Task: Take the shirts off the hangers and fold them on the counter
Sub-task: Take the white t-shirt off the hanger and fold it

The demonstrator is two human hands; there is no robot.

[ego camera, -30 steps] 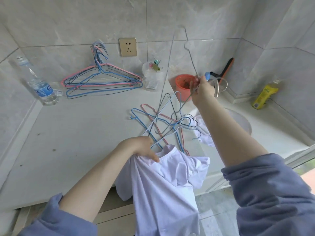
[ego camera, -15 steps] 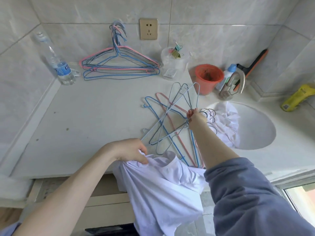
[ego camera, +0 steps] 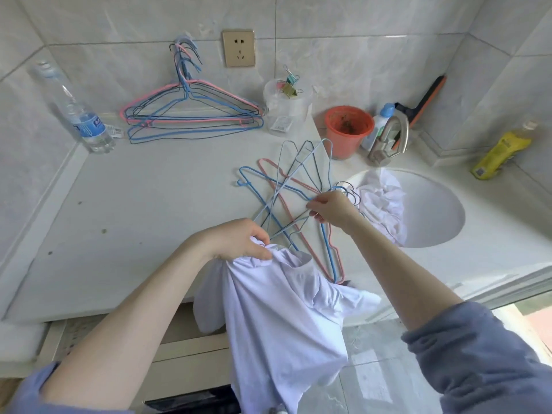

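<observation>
right hand point(ego camera: 331, 209): freed hanger point(ego camera: 331, 165) lowered onto hanger pile point(ego camera: 276, 189), fingers pinching its wire | left hand point(ego camera: 239, 240): fingers clamped on white shirt point(ego camera: 277, 309) | shirt off; table point(ego camera: 134, 210) folding next

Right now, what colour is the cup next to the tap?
The cup is orange-red, with dark residue inside; the head view shows it best.
</observation>
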